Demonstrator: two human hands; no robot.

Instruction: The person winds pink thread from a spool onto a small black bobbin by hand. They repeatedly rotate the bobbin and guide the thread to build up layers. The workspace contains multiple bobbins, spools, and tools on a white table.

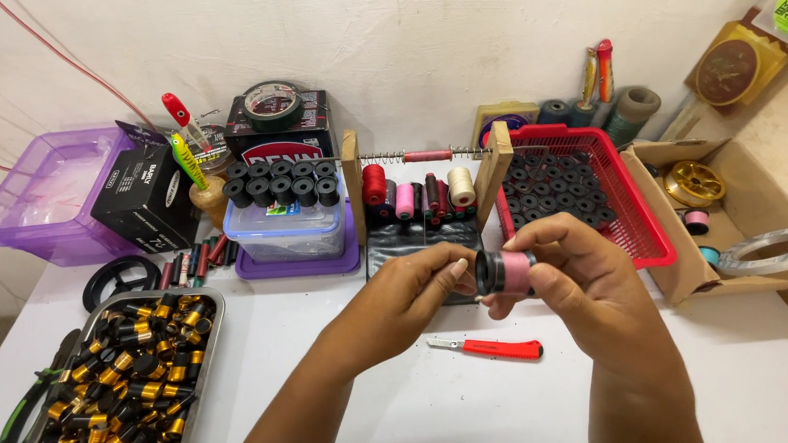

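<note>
Pink thread on the black spool [506,273] sits pinched in my right hand [575,285] above the white table [457,407], my left hand [413,292] nipping its end, so winding seems underway; next I'd need steady tension.

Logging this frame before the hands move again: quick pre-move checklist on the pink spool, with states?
1. Spool held off the table by both hands: ok.
2. Right hand fingers grip the spool's right side: ok.
3. Left hand fingers touch its dark left end: ok.
4. Loose thread end secured: cannot tell.
5. Red knife lies apart from both hands on the table: ok.
6. Knife blade retracted: cannot tell.
</note>
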